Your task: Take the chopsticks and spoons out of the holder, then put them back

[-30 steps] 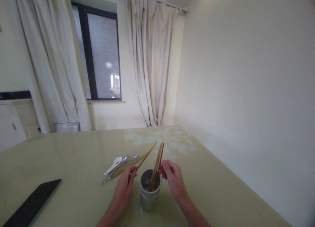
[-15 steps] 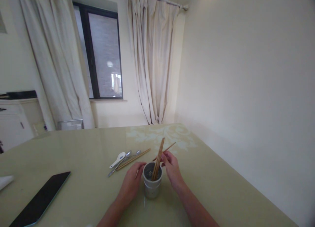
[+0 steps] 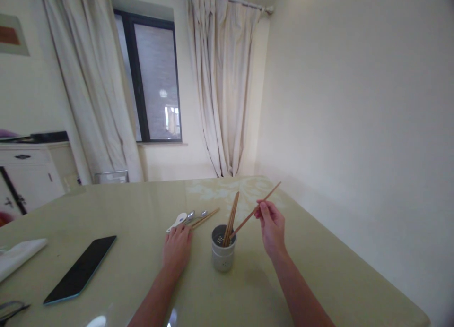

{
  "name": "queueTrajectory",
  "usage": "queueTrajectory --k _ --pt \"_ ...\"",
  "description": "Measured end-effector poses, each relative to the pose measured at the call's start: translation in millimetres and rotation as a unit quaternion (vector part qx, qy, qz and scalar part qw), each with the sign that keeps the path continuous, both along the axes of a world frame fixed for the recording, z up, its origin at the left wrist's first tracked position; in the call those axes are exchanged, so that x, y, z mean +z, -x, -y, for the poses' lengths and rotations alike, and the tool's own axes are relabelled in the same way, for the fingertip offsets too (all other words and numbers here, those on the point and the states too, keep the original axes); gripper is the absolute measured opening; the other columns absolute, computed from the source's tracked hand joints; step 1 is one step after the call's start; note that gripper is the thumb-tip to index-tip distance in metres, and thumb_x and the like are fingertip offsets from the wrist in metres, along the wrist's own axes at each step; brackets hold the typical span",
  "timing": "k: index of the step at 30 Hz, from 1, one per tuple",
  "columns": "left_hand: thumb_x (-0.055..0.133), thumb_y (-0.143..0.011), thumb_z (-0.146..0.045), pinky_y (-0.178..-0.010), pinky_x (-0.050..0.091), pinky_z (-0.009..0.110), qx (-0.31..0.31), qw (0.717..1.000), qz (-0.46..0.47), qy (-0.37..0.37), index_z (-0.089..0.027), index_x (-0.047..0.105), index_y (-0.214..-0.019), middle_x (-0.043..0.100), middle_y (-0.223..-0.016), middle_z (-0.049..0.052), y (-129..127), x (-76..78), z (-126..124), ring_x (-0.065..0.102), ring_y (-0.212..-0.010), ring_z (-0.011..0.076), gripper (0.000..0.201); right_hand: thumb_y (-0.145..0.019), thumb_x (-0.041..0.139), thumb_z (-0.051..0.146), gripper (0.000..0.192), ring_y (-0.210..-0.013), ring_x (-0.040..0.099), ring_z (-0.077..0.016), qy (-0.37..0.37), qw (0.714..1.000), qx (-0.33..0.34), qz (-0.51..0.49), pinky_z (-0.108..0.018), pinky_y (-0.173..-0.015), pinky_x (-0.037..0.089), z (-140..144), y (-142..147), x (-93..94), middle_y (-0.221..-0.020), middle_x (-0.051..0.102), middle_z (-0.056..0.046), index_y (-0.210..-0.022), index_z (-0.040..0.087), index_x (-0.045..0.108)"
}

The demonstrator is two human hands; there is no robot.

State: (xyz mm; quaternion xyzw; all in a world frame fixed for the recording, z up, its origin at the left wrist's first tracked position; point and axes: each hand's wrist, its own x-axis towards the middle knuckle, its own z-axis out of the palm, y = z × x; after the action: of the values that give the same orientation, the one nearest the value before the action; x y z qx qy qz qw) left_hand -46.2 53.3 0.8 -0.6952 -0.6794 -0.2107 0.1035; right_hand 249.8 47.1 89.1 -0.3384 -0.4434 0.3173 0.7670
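Note:
A grey cup with holes in its bottom (image 3: 222,258) stands upright on the table, with several brown chopsticks (image 3: 232,218) leaning in it. My right hand (image 3: 273,225) pinches a single chopstick (image 3: 271,193), slanted so its lower end is at the cup's rim. To the left, my left hand (image 3: 177,249) lies palm down over the handles of the utensils, fingers stretched forward, tips partly hidden. Around those fingers are a white spoon (image 3: 180,218), two metal spoons (image 3: 190,216) and lighter chopsticks (image 3: 212,213).
A dark tablet-like slab (image 3: 83,268) lies on the left of the table (image 3: 135,213), near a white object (image 3: 21,255) at the left edge. Glasses (image 3: 13,310) show at the lower left corner. A wall (image 3: 354,128) runs along the right side.
My left hand has left the cup's side and moved left onto the utensils. My right hand has moved right and up with the chopstick. The view has shifted slightly left.

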Motion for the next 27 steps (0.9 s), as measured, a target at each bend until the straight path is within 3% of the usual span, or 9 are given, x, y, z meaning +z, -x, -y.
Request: queueTrajectory --k 6,12,17,22,27 --pt "0.046 -0.101 -0.030 -0.096 0.051 0.043 -0.023 0.999 0.039 -0.024 -0.026 0.075 -0.096 0.078 -0.108 0.008 4 -6.0 -4 0.068 -0.110 0.0307 0.030 -0.089 0.072 0.063 0.046 -0.060 0.057 -0.0176 0.027 0.992 0.055 0.112 -0.030 -0.058 0.046 9 28 -9.3 -0.064 0.065 -0.002 -0.084 0.019 0.080" --pt "0.045 -0.099 -0.024 -0.100 0.051 0.044 -0.030 0.994 0.089 -0.050 -0.023 0.076 -0.106 0.074 -0.110 0.010 3 -10.3 -6 0.067 -0.108 0.0283 0.032 -0.090 0.066 0.070 0.053 -0.058 0.054 -0.0170 0.061 0.986 0.050 0.150 -0.029 -0.055 0.043 8 37 -22.4 -0.064 0.064 -0.003 -0.077 0.019 0.077" --pt "0.041 -0.101 -0.034 -0.097 0.057 0.047 -0.067 0.956 0.274 -0.084 -0.020 0.071 -0.101 0.070 -0.107 0.011 -14 -9.4 -7 0.070 -0.103 0.0280 0.033 -0.091 0.064 0.070 0.053 -0.056 0.051 -0.0159 0.063 0.982 0.065 0.164 -0.028 -0.054 0.040 6 36 -32.3 -0.062 0.059 -0.001 -0.076 0.019 0.074" --pt "0.038 -0.103 -0.041 -0.098 0.058 0.050 -0.103 0.937 0.323 -0.082 -0.023 0.068 -0.101 0.073 -0.106 0.009 -31 -9.4 -5 0.071 -0.103 0.0281 0.035 -0.095 0.062 0.064 0.048 -0.058 0.052 -0.0167 0.055 0.977 0.054 0.197 -0.029 -0.056 0.041 7 36 -38.3 -0.063 0.059 0.000 -0.078 0.020 0.072" --pt "0.041 -0.099 -0.042 -0.096 0.057 0.054 -0.109 0.910 0.391 -0.082 -0.023 0.065 -0.098 0.072 -0.102 0.011 -33 -9.4 -6 0.070 -0.100 0.0306 0.032 -0.098 0.064 0.049 0.036 -0.066 0.056 -0.0189 -0.006 0.965 0.006 0.262 -0.030 -0.064 0.044 11 36 -38.5 -0.069 0.063 -0.002 -0.077 0.021 0.071"
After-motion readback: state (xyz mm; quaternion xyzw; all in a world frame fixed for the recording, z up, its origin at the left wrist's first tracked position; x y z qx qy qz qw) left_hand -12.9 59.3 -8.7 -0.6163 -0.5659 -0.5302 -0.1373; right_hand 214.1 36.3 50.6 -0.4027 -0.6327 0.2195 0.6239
